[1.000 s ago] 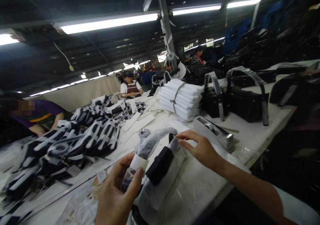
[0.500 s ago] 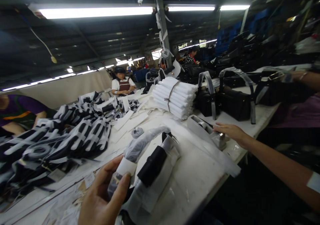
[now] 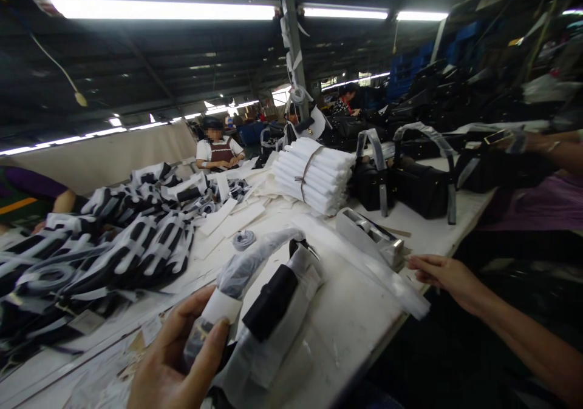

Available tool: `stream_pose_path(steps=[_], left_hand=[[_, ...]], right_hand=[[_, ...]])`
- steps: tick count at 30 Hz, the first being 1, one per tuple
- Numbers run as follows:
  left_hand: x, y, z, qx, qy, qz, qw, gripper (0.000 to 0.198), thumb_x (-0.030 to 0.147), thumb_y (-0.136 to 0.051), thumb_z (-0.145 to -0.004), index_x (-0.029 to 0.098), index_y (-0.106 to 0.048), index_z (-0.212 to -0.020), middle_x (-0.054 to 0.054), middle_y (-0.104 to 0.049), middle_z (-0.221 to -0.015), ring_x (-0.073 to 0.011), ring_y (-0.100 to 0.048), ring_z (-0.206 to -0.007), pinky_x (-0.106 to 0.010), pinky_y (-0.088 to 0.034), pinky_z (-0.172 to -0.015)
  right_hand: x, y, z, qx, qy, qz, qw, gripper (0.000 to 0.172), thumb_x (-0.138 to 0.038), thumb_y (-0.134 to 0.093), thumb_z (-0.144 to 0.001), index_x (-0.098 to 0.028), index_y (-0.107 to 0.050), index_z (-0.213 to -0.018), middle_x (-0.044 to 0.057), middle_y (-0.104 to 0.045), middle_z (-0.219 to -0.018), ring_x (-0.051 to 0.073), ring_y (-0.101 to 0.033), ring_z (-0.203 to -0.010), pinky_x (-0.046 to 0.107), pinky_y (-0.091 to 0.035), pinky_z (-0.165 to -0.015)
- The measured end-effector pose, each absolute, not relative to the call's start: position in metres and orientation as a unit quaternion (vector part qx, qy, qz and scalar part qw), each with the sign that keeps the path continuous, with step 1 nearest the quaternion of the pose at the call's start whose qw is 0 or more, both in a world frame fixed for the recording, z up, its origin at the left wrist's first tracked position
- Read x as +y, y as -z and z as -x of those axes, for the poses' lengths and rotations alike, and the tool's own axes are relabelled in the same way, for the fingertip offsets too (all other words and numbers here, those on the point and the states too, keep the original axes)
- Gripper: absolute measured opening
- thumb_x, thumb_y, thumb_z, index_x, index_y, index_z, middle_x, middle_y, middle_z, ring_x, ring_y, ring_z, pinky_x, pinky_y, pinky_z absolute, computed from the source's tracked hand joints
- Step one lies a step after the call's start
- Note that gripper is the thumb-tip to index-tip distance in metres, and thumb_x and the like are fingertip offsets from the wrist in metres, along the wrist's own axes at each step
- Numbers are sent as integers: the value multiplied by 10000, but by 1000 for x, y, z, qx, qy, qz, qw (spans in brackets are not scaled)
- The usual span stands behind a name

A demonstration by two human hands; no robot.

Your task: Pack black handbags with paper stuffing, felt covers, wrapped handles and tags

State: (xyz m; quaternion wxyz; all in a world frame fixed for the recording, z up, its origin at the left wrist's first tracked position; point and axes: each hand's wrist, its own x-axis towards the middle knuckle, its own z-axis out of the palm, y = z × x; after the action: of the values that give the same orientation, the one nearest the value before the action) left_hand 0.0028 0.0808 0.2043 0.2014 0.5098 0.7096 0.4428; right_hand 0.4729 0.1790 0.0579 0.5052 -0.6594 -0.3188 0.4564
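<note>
My left hand [image 3: 182,342] grips a bag handle [image 3: 248,263] wrapped in clear plastic, with the thumb pressing a white paper band [image 3: 221,307] around it. Below the handle lies the bag, partly in white wrapping, with a black flap piece [image 3: 271,303] showing; my hand and the frame edge hide the rest. Just off the front end of a grey tape dispenser [image 3: 371,236], my right hand [image 3: 444,278] has its fingers pinched together. What lies between those fingertips is too small to make out.
A tied bundle of white foam tubes [image 3: 314,175] stands behind the dispenser, beside black handbags [image 3: 421,184]. Wrapped black-and-white handles [image 3: 132,245] are heaped at left. A grey strap roll [image 3: 243,239] lies mid-table. Co-workers sit at left, behind and at right.
My right hand has drawn back from the dispenser, toward the right and down, and its fingers have closed into a pinch. My left hand keeps hold of the handle. The view has shifted slightly.
</note>
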Motion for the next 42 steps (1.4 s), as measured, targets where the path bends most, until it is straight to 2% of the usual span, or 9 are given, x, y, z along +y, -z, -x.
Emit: stream_pose_path(steps=[3,8,12,17,21,28,32,37,42], left_hand=[[82,-205,-2,712,-440,-507,206,581,680,-649,-741,341,-642,-1212,-5,-717,-1173,-295,-654,-1087,-397,-489,-970],[81,-208,-7,687,-461,-520,211,584,636,-685,-740,277,-655,-1198,-36,-717,-1154,-289,-663,-1046,-386,-495,-957],[77,-209,-22,657,-513,-506,223,554,577,-696,-762,216,-645,-1179,-57,-720,-1088,-274,-662,-1008,-383,-488,-945],[78,-205,-34,609,-546,-541,196,367,413,-697,-788,204,-665,-1087,-41,-721,-1005,-238,-661,-978,-346,-499,-909],[79,-199,-35,584,-557,-567,164,307,305,-700,-779,214,-673,-1071,-34,-725,-1026,-216,-667,-976,-320,-506,-892],[76,-195,-31,573,-549,-592,139,320,246,-712,-769,219,-669,-1085,-25,-732,-1016,-203,-681,-956,-306,-521,-882],[75,-194,-27,571,-537,-601,153,318,229,-715,-766,228,-669,-1081,-14,-730,-1040,-197,-674,-999,-290,-514,-901],[73,-199,-30,569,-554,-572,206,312,264,-725,-744,202,-682,-1046,-24,-740,-972,-190,-690,-888,-269,-537,-800],[72,-211,-36,557,-580,-519,289,335,326,-725,-742,166,-674,-1032,-46,-754,-929,-194,-698,-847,-272,-544,-768]], right_hand=[[174,-41,-472,-312,-412,685,514,388,-443,-896,-505,-163,-791,-751,101,-771,-808,177,-639,-617,298,-571,-614],[164,-73,-436,-456,-352,620,532,433,-558,-823,-657,-178,-790,-863,64,-744,-769,190,-644,-704,319,-551,-730],[154,-121,-366,-569,-427,465,528,290,-467,-788,-774,-181,-768,-817,53,-720,-730,147,-615,-619,278,-540,-671],[136,-175,-270,-619,-563,269,478,226,-406,-743,-842,-181,-761,-828,54,-718,-717,126,-606,-560,237,-522,-557],[129,-197,-214,-609,-616,221,449,270,-438,-752,-826,-169,-762,-814,53,-719,-705,118,-613,-578,214,-512,-562],[130,-191,-182,-586,-591,321,452,420,-545,-763,-768,-143,-694,-666,23,-659,-592,71,-507,-462,186,-413,-465],[132,-189,-184,-599,-568,355,438,478,-599,-748,-748,-154,-651,-603,11,-625,-521,82,-502,-427,194,-405,-435],[143,-181,-184,-613,-597,353,379,483,-619,-790,-668,-153,-673,-621,11,-626,-493,105,-533,-413,198,-402,-410],[158,-164,-178,-602,-644,303,363,555,-696,-744,-660,-156,-645,-581,-16,-549,-404,79,-434,-347,196,-318,-379]])
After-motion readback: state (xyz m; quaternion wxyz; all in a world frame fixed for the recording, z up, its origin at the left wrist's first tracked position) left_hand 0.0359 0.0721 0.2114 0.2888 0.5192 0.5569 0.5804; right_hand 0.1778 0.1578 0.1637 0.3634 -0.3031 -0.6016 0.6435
